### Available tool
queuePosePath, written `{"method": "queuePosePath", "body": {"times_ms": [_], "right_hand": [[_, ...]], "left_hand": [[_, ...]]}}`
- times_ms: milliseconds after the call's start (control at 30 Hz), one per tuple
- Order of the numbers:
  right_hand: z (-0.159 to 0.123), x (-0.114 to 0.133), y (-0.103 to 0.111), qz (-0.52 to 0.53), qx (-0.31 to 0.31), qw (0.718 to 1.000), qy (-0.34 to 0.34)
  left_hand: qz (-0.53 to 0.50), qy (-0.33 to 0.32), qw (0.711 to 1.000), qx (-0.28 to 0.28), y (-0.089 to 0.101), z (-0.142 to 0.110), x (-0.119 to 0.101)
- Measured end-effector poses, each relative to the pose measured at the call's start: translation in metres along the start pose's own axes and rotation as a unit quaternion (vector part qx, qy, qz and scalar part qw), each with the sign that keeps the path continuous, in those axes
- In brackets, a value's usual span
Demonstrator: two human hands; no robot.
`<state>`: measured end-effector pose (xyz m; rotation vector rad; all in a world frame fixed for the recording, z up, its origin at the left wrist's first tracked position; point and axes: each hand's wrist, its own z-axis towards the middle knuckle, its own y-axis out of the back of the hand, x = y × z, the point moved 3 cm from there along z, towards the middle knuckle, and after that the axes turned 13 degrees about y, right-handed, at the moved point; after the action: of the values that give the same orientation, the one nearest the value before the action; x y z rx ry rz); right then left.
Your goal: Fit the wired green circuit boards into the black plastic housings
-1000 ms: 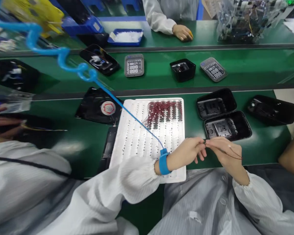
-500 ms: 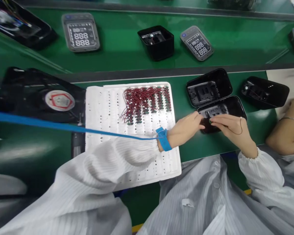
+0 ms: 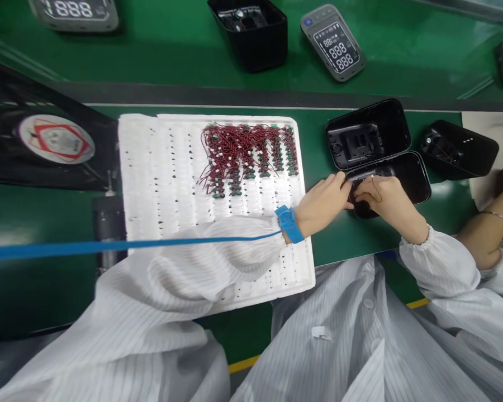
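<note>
An open black plastic housing (image 3: 417, 176) lies at the table's front right, its hollow side up. Around its left rim are the closed fingers of my left hand (image 3: 323, 204), which wears a blue wrist strap (image 3: 289, 223). My right hand (image 3: 389, 201) reaches inside with its fingertips pinched together. A thin dark red wire (image 3: 376, 188) loops over the back of that hand; the small part at the wire's end is hidden by the fingers. Just behind lies a second open black housing (image 3: 369, 137), touching the first.
Left of my hands, a white foam tray (image 3: 142, 167) holds rows of small green parts with dark red wires (image 3: 243, 148). Another black housing (image 3: 459, 153) stands to the right, near another person's arm (image 3: 486, 237). Display units (image 3: 335, 44) and a black housing (image 3: 257, 39) sit on the green shelf.
My right hand has moved down and left into the housing; the green part seen at its fingertips before is now hidden. My left hand stays at the rim. The whole view has shifted.
</note>
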<state>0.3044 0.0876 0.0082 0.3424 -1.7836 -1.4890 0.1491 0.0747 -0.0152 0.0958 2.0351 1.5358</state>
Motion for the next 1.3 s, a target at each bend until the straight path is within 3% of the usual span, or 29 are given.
{"method": "queuePosePath", "body": {"times_ms": [133,333,633,767,933,1067,1167,1300], "right_hand": [[0.011,-0.007,-0.001,-0.052,0.014,0.998,-0.010],[0.025,-0.013,0.000,-0.088,0.085,0.991,-0.058],[0.012,-0.019,0.001,-0.027,0.041,0.999,-0.006],[-0.011,-0.022,0.021,-0.035,0.004,0.999,-0.013],[-0.062,-0.015,0.056,-0.072,-0.089,0.983,-0.142],[-0.100,0.001,0.062,-0.096,-0.164,0.959,-0.212],[-0.113,0.011,0.056,-0.058,-0.194,0.960,-0.192],[-0.107,0.016,0.045,-0.011,-0.166,0.978,-0.127]], "left_hand": [[0.002,-0.007,1.000,-0.009,-0.002,0.000,0.000],[0.006,-0.008,1.000,-0.014,-0.002,-0.002,0.000],[0.075,-0.048,0.995,-0.036,0.000,-0.009,-0.004],[0.104,-0.064,0.991,-0.054,0.003,-0.010,-0.005],[0.143,-0.071,0.987,-0.026,0.007,-0.010,-0.008],[0.161,-0.067,0.984,-0.022,0.015,-0.020,-0.008],[0.164,-0.027,0.984,-0.062,0.028,-0.036,0.007],[0.162,0.135,0.969,-0.130,0.045,-0.067,0.059]]}}
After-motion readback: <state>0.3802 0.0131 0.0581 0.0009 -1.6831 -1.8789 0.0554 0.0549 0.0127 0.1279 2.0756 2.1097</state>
